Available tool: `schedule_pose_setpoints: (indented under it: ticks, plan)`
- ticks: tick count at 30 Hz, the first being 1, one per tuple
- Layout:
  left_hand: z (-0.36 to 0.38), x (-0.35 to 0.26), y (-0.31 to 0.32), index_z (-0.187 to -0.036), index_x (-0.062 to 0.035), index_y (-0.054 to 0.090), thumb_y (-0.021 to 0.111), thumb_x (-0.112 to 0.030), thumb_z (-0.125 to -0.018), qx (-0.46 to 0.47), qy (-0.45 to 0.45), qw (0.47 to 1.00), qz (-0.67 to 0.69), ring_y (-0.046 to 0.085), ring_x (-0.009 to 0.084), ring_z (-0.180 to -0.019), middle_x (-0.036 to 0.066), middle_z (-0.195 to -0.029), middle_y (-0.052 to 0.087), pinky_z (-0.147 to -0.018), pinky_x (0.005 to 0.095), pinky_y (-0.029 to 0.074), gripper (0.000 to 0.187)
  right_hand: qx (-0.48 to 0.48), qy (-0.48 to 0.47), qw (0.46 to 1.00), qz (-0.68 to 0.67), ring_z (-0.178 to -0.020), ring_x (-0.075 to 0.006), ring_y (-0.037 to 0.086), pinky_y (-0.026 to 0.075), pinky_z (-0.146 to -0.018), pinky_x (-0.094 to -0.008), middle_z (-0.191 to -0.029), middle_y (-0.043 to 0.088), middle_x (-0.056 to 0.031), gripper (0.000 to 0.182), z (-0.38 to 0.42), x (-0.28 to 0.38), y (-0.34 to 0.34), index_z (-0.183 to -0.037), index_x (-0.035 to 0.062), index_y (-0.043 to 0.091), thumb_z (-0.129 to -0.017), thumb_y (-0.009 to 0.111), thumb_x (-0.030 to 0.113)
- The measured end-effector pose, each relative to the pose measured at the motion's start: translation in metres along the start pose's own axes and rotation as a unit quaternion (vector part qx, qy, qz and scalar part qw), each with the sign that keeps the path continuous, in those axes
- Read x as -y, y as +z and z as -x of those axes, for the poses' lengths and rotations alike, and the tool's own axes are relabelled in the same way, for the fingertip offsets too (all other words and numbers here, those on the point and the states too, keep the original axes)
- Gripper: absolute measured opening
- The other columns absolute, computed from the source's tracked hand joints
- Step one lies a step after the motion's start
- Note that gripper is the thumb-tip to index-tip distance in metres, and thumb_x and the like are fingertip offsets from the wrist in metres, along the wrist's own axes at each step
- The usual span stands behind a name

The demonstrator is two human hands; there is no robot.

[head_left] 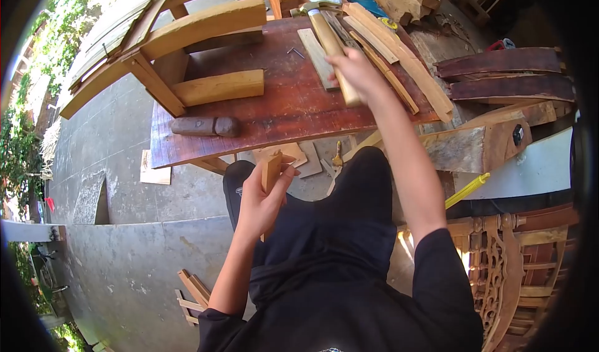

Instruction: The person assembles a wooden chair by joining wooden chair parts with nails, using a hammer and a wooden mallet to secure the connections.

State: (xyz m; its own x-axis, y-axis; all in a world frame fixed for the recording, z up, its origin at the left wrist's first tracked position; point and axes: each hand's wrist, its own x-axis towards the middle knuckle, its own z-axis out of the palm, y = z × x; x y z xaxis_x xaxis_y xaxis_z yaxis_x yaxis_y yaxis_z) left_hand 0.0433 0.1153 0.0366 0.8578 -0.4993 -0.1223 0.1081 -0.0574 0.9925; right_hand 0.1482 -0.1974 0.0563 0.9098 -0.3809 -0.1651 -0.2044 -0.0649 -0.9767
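Observation:
My right hand [354, 76] is closed around the pale wooden handle of a claw hammer [323, 34], held over the table with its metal head pointing away from me. My left hand [265, 196], in front of my lap near the table's front edge, grips a small wooden block [271, 172]. Something thin and light shows at its fingertips, too small to make out. A few nails [295, 53] lie on the reddish tabletop [281, 112]. Left of the hammer rests a flat pale wood strip [317, 58]. A dark rounded wooden piece [204, 127] lies at the front edge.
A curved wooden frame [206, 27] stands on the table's left side. Long wood strips [405, 62] lie along its right. Dark curved pieces [505, 77] and a thick timber [462, 149] are to the right, with carved furniture [499, 277] below. Wood scraps [156, 168] lie on the floor.

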Motion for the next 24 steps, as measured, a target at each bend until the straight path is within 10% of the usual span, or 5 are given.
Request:
schedule_pose_setpoints:
  ticks: [8,14,17,22,24]
  plan:
    - [0.013,0.008,-0.012,-0.13,-0.0034,0.065,0.066,-0.02,-0.109,-0.016,-0.021,0.999,0.034,0.054,0.0044,-0.064,0.004,-0.102,0.075,-0.058,0.0222,0.045,0.027,0.001,-0.02,0.956,0.294,-0.101,-0.0237,0.076,0.061,-0.087,-0.037,-0.113,0.075,-0.0183,0.04,-0.074,0.001,-0.023,-0.13,-0.0088,0.064,-0.105,0.065,0.022]
    - [-0.01,0.003,-0.002,-0.13,-0.0023,0.063,0.052,-0.033,-0.115,-0.015,-0.023,0.992,0.121,0.054,0.0067,-0.063,0.007,-0.103,0.073,-0.055,0.0243,0.045,0.036,-0.063,-0.177,0.866,0.463,-0.11,-0.0297,0.072,0.056,-0.097,-0.0401,-0.123,0.072,-0.0183,0.045,0.025,0.009,-0.026,-0.139,0.0012,0.066,-0.105,0.066,0.031]
    - [-0.029,-0.006,0.007,-0.128,-0.0029,0.062,0.05,-0.042,-0.114,-0.047,-0.02,0.983,0.179,0.054,0.0092,-0.059,0.008,-0.102,0.072,-0.051,0.0262,0.043,0.043,0.011,-0.162,0.941,0.296,-0.111,-0.0263,0.071,0.056,-0.097,-0.0401,-0.121,0.07,-0.0154,0.047,0.103,0.013,-0.005,-0.138,0.0015,0.065,-0.106,0.067,0.035]
    - [-0.066,-0.009,0.023,-0.136,-0.0054,0.061,0.044,-0.05,-0.115,-0.042,0.022,0.96,0.278,0.061,0.0173,-0.112,0.01,-0.117,0.071,-0.103,0.034,0.046,0.052,0.231,-0.076,0.959,0.144,-0.11,-0.0168,0.068,0.055,-0.094,-0.0324,-0.119,0.069,-0.0127,0.058,0.198,-0.046,0.033,-0.146,-0.0012,0.051,-0.106,0.07,0.036]
    - [-0.077,-0.01,0.03,-0.139,-0.0048,0.059,0.043,-0.05,-0.115,-0.04,0.023,0.968,0.245,0.062,0.019,-0.114,0.012,-0.125,0.069,-0.104,0.0359,0.047,0.054,0.19,-0.027,0.98,0.054,-0.112,-0.03,0.071,0.055,-0.095,-0.0392,-0.119,0.072,-0.0212,0.057,0.211,-0.05,0.043,-0.137,-0.0021,0.056,-0.102,0.073,0.04]
